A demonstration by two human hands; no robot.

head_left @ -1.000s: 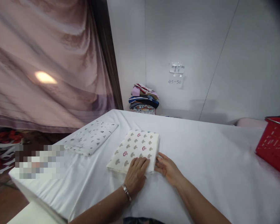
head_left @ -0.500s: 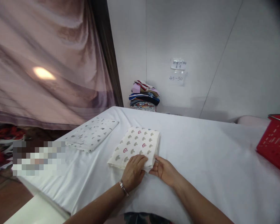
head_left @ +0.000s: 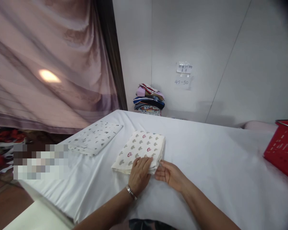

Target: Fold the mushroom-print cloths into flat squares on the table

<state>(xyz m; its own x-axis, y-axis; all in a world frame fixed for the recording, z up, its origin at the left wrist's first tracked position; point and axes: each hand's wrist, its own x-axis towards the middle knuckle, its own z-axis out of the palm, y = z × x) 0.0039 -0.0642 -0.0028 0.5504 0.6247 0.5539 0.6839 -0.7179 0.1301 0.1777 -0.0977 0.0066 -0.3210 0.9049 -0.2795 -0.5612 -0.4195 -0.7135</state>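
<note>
Mushroom cloth (head_left: 140,145) is lying on the tabletop (head_left: 206,153), just beyond left hand (head_left: 139,174) and right hand (head_left: 169,175).
Unclenched, the left is pressing its near edge; the right is pinching its near right corner.

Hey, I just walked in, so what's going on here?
A person's left hand rests on the near edge of a folded cream cloth printed with grey and red mushroom shapes. The right hand is at its near right corner; whether it grips the edge is hard to tell. The cloth lies on a white-covered table, with a folded white cloth with small dark prints to its left and a red slotted basket far right.
</note>
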